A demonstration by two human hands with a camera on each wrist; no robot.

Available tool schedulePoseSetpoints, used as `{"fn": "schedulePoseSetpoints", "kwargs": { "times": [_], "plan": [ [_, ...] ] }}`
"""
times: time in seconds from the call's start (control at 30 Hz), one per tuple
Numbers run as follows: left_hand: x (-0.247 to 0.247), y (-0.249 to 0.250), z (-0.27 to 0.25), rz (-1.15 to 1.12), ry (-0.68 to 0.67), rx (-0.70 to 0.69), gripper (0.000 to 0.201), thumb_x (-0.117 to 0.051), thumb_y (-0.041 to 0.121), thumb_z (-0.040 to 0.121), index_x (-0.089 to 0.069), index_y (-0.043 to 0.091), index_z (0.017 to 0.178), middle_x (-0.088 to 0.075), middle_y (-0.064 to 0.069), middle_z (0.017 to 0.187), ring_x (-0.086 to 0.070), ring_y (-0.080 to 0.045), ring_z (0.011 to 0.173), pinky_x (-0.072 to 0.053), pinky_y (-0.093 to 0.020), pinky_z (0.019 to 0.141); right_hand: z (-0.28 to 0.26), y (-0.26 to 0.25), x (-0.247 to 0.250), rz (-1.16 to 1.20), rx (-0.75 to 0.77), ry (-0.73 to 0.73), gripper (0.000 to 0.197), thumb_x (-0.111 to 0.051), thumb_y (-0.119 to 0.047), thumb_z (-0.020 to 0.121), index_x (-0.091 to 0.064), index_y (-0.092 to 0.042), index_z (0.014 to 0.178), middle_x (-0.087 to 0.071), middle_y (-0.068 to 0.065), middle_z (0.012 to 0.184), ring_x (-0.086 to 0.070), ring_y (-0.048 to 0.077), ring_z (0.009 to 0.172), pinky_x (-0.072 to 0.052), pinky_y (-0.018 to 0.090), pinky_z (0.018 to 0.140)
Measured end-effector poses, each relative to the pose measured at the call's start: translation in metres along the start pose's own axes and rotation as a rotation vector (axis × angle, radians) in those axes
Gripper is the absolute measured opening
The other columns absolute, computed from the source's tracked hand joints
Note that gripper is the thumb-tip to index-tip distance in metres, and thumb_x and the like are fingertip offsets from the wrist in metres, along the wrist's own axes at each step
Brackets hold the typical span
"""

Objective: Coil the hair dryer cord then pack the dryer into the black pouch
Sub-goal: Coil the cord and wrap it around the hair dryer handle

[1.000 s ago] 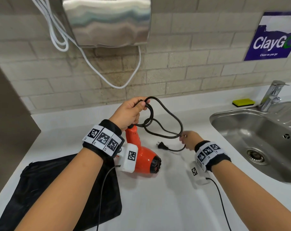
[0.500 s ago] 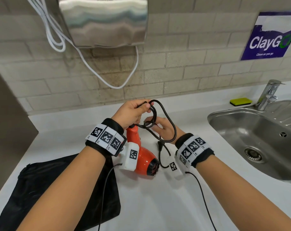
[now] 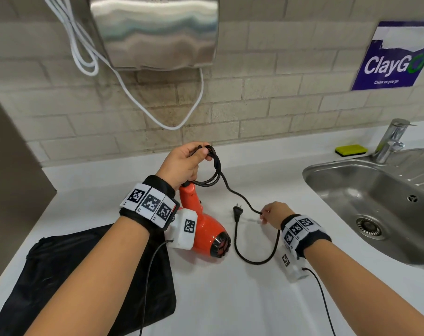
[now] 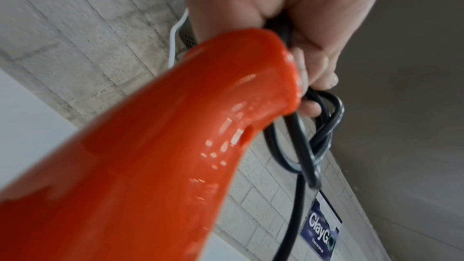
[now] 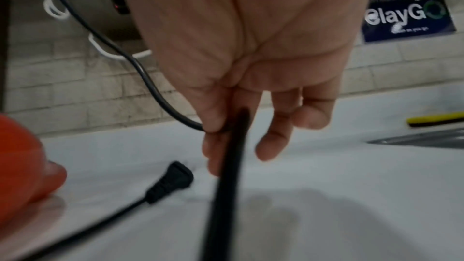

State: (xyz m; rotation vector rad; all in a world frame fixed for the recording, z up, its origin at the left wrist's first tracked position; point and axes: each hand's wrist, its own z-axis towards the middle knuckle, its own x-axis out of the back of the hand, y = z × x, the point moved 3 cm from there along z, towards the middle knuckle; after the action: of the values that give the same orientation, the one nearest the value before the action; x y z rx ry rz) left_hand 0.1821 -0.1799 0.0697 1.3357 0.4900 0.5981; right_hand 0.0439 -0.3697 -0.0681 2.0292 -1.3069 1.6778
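Note:
The orange hair dryer (image 3: 203, 226) stands nose-down on the white counter, its handle up. My left hand (image 3: 184, 163) grips the coiled loops of the black cord (image 3: 213, 170) above the handle tip (image 4: 251, 78). From the coil the cord runs down right to my right hand (image 3: 272, 213), which pinches it between thumb and fingers (image 5: 213, 136). Past that hand the cord curves over the counter back to the plug (image 3: 237, 210), which lies flat (image 5: 170, 182). The black pouch (image 3: 60, 275) lies flat at the lower left, under my left forearm.
A steel sink (image 3: 376, 202) with a tap (image 3: 390, 139) sits at the right, a yellow sponge (image 3: 351, 149) behind it. A steel hand dryer (image 3: 155, 32) with white cable (image 3: 133, 93) hangs on the tiled wall. A dark panel (image 3: 9, 178) bounds the left.
My right hand has left the coil and moved down right along the cord, drawing it out. The left hand still holds the loops, now smaller and tighter.

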Motion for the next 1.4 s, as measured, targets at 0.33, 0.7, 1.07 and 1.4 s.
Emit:
{"fn": "schedulePoseSetpoints", "kwargs": {
  "times": [0.33,0.7,1.07,1.4],
  "plan": [
    [-0.007,-0.002,0.006,0.082,-0.019,-0.023,0.015,-0.045,0.007,0.094,-0.057,0.01,0.103,-0.064,0.011,0.055,-0.026,0.0,0.029,-0.023,-0.013,0.033,-0.072,-0.116,0.072,0.742,0.717,0.597,0.021,-0.045,-0.009,0.093,-0.064,-0.011,0.103,-0.058,-0.013,0.084,-0.052,-0.008,0.074,-0.039,0.001,0.066],
    [-0.012,0.003,0.003,0.221,-0.169,-0.028,0.022,-0.042,0.016,0.096,-0.062,0.02,0.086,-0.032,-0.004,0.053,-0.022,-0.004,0.032,-0.02,-0.018,0.037,-0.06,-0.125,0.068,0.952,0.698,0.273,0.034,-0.062,0.002,0.081,-0.038,-0.019,0.071,-0.051,0.001,0.08,-0.049,0.021,0.072,-0.04,0.043,0.068],
    [-0.014,0.004,-0.002,0.225,-0.141,-0.008,0.017,-0.053,0.025,0.091,-0.067,0.018,0.086,-0.042,-0.004,0.049,-0.023,-0.007,0.032,-0.02,-0.018,0.038,-0.062,-0.129,0.07,0.62,0.691,0.337,0.029,-0.063,-0.025,0.084,-0.041,-0.013,0.07,-0.034,-0.004,0.059,-0.031,0.011,0.055,-0.029,0.016,0.051],
    [-0.007,0.001,0.002,0.165,0.077,0.012,0.022,-0.047,0.015,0.095,-0.062,0.019,0.079,-0.039,-0.004,0.046,-0.024,-0.005,0.027,-0.023,-0.013,0.034,-0.067,-0.121,0.074,0.341,0.708,0.218,0.013,-0.043,-0.009,0.094,-0.054,-0.01,0.087,-0.041,-0.006,0.062,-0.038,0.007,0.058,-0.033,0.011,0.055]
  ]
}}
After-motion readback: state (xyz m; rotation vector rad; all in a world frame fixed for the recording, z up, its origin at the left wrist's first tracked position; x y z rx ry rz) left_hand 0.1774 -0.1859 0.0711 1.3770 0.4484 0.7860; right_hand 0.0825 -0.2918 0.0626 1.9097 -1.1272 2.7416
